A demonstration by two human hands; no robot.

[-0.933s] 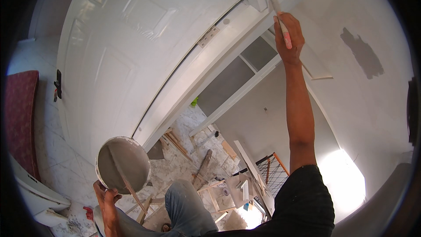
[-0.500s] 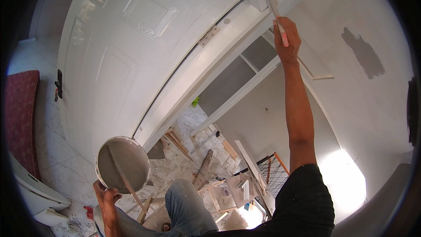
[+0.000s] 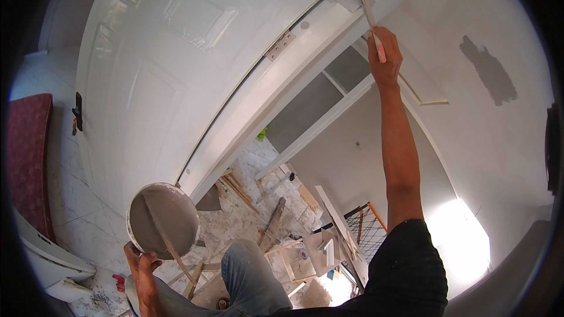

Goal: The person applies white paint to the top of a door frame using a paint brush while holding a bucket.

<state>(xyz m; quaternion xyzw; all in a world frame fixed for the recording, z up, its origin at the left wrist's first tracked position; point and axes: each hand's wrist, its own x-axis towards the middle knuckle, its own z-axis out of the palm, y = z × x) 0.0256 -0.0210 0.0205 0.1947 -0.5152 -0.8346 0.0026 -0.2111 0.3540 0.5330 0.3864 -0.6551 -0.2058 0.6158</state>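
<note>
High up by the top of the white door frame, my right hand is closed round a putty knife with a pink-red handle end. Its blade, seen nearly edge-on and smeared with grey filler, lies against the frame's upper corner. Low on the left, my left hand grips the near rim of a round bucket, thumb over the edge. Grey paste coats the inside, and a wooden stick leans across the opening. How much paste it holds I cannot tell.
A white panelled door with a metal hinge stands on the left. Below lie wood strips, boards and debris on the marble-look floor. A grey patch marks the right wall. A maroon padded panel stands far left.
My right hand and the putty knife have shifted slightly downward along the frame. The bucket in my left hand has barely moved.
</note>
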